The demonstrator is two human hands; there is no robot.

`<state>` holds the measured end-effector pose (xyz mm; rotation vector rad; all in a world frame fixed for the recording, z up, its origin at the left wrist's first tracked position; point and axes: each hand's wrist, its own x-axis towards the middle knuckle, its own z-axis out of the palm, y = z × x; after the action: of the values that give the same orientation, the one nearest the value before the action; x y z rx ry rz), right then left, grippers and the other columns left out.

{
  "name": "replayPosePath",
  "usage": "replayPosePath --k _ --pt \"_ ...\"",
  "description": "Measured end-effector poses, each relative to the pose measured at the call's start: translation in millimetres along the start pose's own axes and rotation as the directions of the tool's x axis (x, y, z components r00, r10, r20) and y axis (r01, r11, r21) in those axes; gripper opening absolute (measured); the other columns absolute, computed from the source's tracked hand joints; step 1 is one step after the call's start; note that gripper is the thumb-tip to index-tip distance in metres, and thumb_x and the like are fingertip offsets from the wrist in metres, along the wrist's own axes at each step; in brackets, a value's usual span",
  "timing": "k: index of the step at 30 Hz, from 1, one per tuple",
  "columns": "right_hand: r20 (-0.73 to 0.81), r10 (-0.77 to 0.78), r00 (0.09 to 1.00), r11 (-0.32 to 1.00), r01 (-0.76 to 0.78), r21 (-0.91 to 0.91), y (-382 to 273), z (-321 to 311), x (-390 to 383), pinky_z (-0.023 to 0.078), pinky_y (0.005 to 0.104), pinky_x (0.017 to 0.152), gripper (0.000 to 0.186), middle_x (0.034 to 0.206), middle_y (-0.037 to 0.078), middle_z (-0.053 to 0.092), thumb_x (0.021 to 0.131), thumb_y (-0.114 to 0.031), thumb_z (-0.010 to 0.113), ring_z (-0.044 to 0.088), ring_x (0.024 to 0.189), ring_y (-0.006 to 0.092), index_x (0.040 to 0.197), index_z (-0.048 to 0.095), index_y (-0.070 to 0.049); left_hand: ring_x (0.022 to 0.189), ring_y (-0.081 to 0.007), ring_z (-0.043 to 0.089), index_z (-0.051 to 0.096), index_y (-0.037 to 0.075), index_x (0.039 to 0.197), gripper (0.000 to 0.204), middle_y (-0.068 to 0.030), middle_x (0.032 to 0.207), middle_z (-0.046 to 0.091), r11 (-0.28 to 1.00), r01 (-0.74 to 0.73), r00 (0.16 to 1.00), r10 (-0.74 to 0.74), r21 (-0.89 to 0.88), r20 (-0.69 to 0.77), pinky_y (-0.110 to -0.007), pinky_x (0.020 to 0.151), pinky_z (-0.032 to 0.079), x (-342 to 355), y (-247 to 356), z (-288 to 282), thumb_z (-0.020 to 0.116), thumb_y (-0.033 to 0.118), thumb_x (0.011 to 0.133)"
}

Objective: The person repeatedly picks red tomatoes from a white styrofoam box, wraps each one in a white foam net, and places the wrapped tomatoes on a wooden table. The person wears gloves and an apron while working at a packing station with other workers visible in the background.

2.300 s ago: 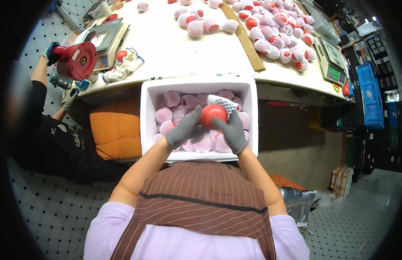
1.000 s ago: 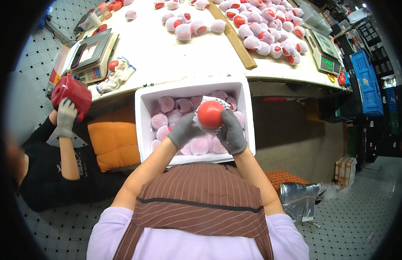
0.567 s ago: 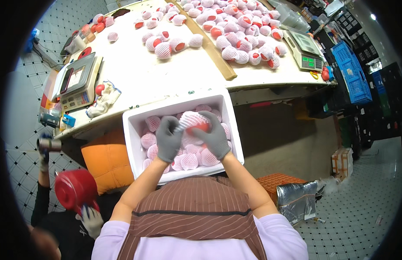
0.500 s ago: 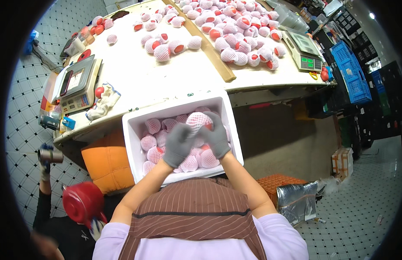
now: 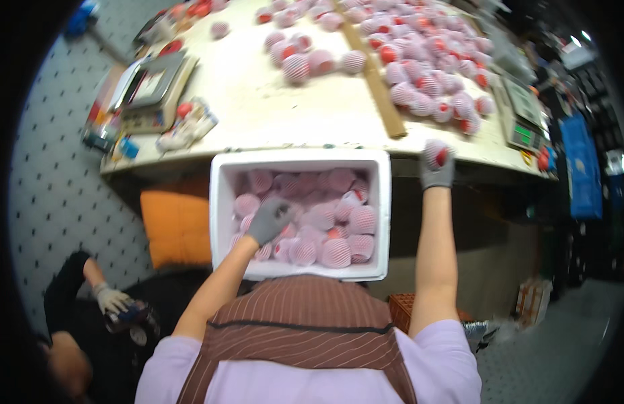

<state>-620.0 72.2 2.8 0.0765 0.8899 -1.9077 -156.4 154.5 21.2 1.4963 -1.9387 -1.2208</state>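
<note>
A white foam box in front of me holds several fruits in pink-and-white foam nets, red skin showing on some. My left hand, in a grey glove, is inside the box at its left part, over the netted fruits. Its fingers look bent, but blur hides whether they grip anything. My right hand, gloved in grey too, is outside the box to the right, at the table's front edge. Its fingers are closed round one netted red fruit.
A pile of netted fruits lies beyond a wooden strip on the white table. Scales stand left and right. An orange cushion-like block sits left of the box. Another person's gloved hand is low left.
Both hands were together over the box with a netted fruit. My right hand has swung right and away, holding a netted fruit; my left stayed in the box. The view has shifted.
</note>
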Motion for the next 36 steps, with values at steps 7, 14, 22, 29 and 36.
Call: replayPosePath --k 7,14,22,29,36 --pt "-0.003 0.007 1.0 0.564 -0.006 -0.826 -13.4 29.0 61.6 0.043 0.042 0.091 0.071 0.139 0.004 0.04 0.083 -0.036 0.067 0.039 0.125 0.0305 0.142 0.033 -0.017 0.089 -0.0271 0.061 0.063 0.003 0.102 0.036 -0.0163 0.1 0.063 0.932 0.34 0.929 -0.312 0.126 -0.201 -0.036 0.081 0.049 19.4 -97.4 -36.7 0.067 0.03 0.079" --pt "0.323 -0.016 0.946 0.382 0.304 -0.873 28.4 66.7 -0.3 0.049 0.0279 0.077 0.041 0.11 0.004 0.06 0.091 -0.029 0.06 0.059 0.094 0.0146 0.122 0.055 -0.003 0.107 -0.0387 0.056 0.054 -0.002 0.118 0.061 -0.0252 0.113 0.059 0.83 0.493 0.868 -0.45 0.261 -0.208 -0.041 0.091 0.046 69.7 -107.1 -45.2 0.068 0.04 0.077" --pt "0.43 0.366 0.825 0.3 0.332 -0.894 128.1 89.9 -125.8 0.049 0.0242 0.073 0.023 0.098 0.007 0.063 0.091 -0.011 0.057 0.059 0.084 0.012 0.11 0.061 0.003 0.118 -0.0302 0.053 0.061 0.008 0.119 0.071 -0.0172 0.128 0.055 0.785 0.5 0.864 -0.425 0.367 -0.27 -0.038 0.097 0.042 123.3 -204.4 31.2 0.056 0.062 0.074" --pt "0.175 0.635 0.753 0.181 0.075 -0.981 214.0 74.8 -178.0 0.053 0.0322 0.072 0.038 0.106 0.009 0.063 0.094 -0.026 0.054 0.065 0.082 0.0206 0.124 0.051 -0.004 0.096 -0.0395 0.057 0.057 -0.003 0.112 0.074 -0.0256 0.098 0.059 0.931 0.355 0.884 -0.305 0.085 -0.354 -0.044 0.087 0.046 74.0 -97.9 -25.8 0.077 0.043 0.058" --pt "0.104 0.818 0.566 0.473 -0.559 -0.681 265.0 65.5 -211.4 0.041 0.0366 0.101 0.065 0.132 0.008 0.05 0.093 -0.057 0.042 0.049 0.12 0.0239 0.136 0.04 -0.008 0.107 -0.033 0.046 0.047 0.011 0.126 0.071 -0.0145 0.114 0.045 0.954 -0.27 0.826 0.298 0.129 -0.478 -0.044 0.093 0.04 13.8 -22.2 -33.3 0.073 0.028 0.063"
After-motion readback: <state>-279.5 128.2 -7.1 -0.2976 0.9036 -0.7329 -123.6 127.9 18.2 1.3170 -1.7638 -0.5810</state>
